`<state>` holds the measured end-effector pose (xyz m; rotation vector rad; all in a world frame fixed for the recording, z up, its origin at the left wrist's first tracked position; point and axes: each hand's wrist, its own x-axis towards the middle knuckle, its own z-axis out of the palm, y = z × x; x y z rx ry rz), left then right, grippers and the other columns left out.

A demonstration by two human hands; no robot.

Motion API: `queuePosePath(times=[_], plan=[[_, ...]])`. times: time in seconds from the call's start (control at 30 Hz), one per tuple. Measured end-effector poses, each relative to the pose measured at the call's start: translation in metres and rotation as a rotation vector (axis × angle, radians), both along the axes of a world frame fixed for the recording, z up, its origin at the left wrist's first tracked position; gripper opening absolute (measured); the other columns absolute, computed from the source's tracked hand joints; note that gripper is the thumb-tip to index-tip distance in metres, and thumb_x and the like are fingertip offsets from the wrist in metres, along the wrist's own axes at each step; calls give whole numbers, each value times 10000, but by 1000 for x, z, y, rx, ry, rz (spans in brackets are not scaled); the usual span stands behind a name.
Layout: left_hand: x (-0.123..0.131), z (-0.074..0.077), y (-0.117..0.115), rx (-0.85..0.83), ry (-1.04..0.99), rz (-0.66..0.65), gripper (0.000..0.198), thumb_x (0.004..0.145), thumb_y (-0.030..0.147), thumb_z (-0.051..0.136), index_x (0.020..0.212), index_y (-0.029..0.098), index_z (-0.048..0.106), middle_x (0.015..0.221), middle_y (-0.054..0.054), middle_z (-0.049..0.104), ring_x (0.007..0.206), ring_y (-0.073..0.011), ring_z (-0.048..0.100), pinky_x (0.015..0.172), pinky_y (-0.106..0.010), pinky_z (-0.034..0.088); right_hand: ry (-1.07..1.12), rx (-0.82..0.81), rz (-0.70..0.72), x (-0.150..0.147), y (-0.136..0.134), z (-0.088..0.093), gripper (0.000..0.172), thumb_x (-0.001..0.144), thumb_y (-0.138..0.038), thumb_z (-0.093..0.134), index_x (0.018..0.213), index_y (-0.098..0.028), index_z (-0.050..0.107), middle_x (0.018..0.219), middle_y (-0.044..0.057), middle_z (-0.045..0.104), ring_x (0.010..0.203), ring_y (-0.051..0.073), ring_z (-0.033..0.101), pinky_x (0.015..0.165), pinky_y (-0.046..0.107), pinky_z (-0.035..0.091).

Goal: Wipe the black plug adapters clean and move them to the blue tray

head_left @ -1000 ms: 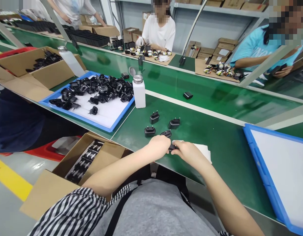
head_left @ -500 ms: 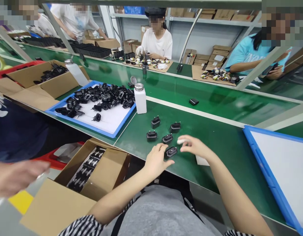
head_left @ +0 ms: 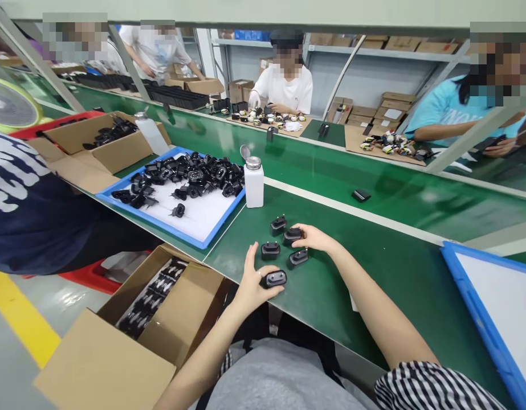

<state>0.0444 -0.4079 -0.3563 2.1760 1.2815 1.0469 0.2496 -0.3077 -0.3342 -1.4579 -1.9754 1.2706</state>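
Several black two-pin plug adapters stand pins up in a small group on the green bench. My left hand [head_left: 253, 285] has its thumb and index finger around the nearest plug adapter [head_left: 276, 278], near the bench's front edge; its other fingers are spread. With its fingertips, my right hand [head_left: 313, 237] grips another plug adapter [head_left: 292, 237] on the far right side of the group. Between the hands stand a left plug adapter [head_left: 270, 251] and a right plug adapter [head_left: 298, 259]. One more, the farthest plug adapter [head_left: 278, 226], stands behind them.
A blue-rimmed tray [head_left: 205, 242] heaped with black plug parts lies left, beside a white pump bottle [head_left: 255, 188]. Another blue-rimmed tray [head_left: 470, 319] is at right. An open carton [head_left: 177, 319] sits below the bench edge. Co-workers sit across the bench; a person [head_left: 27, 205] is at left.
Both hands have closed on plug adapters. The nearest adapter and the far-right one have shifted left, closer to the others. The view has tilted slightly, and the left neighbour's hand has left it.
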Motion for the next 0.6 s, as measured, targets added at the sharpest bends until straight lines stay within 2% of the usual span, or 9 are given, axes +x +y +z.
queuePosePath(times=[0.1,0.17,0.23,0.3,0.37,0.43,0.5,0.6], plan=[[-1,0,18,-142,-91,-90,385,553,241,635,906,185,491,1322,-101,34,1176,-269,220,919,-398,283,-105,119,-24,-4,4,3,702,466,-266,673,1089,-135,376,1084,139,444,986,253,424,824,409,338],[0,2,28,-217,-182,-83,617,542,247,637,1078,197,336,1316,-138,72,1160,-238,270,911,-380,298,-104,160,38,-5,8,5,923,451,-277,684,1221,-139,195,1248,172,260,1116,253,288,900,396,256],[2,4,33,-303,-232,-74,882,524,259,642,1203,201,81,1292,-154,170,1140,-210,312,905,-360,309,-53,140,149,-7,15,6,1015,484,-284,665,1265,-149,30,1310,161,117,1172,224,185,934,365,203],[5,7,37,-410,-208,-87,1005,506,272,647,1222,186,-53,1234,-136,303,1089,-199,381,883,-340,335,5,111,254,-11,22,5,1023,512,-270,647,1267,-152,-32,1316,147,112,1176,202,181,939,341,194],[10,9,39,-491,-144,-65,966,489,269,648,1225,166,30,1136,-111,422,1010,-203,454,844,-332,365,26,115,317,-18,28,5,966,524,-242,638,1268,-151,29,1291,137,206,1146,197,255,929,333,218],[15,10,40,-510,-80,-10,811,479,255,645,1162,154,219,1019,-86,500,941,-209,496,800,-330,390,-2,155,295,-25,31,4,853,512,-213,644,1231,-132,194,1214,131,345,1083,210,348,906,344,255],[17,11,41,-490,-51,24,638,481,247,638,1039,159,342,904,-55,539,857,-199,530,749,-326,414,-7,201,219,-30,29,4,728,483,-193,660,1134,-106,347,1094,111,457,1001,219,421,873,349,295],[14,17,43,-461,-131,78,532,481,267,636,925,176,360,786,-13,548,720,-168,557,672,-319,443,84,238,64,-29,20,4,598,473,-178,660,1019,-95,430,946,59,520,888,191,481,819,315,347]])
